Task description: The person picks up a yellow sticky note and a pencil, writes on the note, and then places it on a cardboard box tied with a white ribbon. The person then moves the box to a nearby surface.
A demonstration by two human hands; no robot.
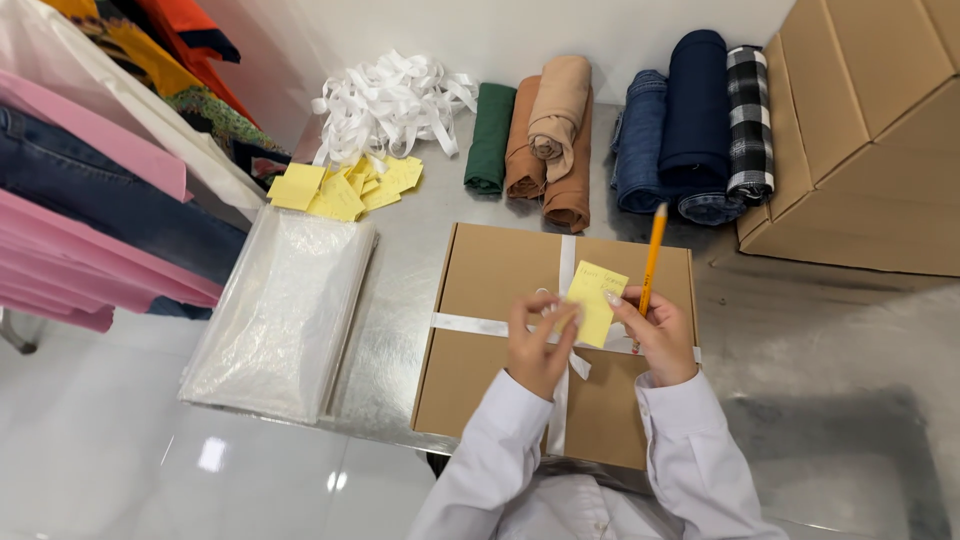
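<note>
A: Where's the note?
B: Just above the box, over its ribbon cross. Left hand and right hand pinch its edges; right also grips a pencil, upright.

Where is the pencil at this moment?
In the head view, the yellow pencil stands nearly upright in the right hand, right of the yellow sticky note, above the ribbon-tied cardboard box.

White long sleeves cover both arms to the wrists, cuffs plain and loose. A white shirt front shows below, hands bare.
</note>
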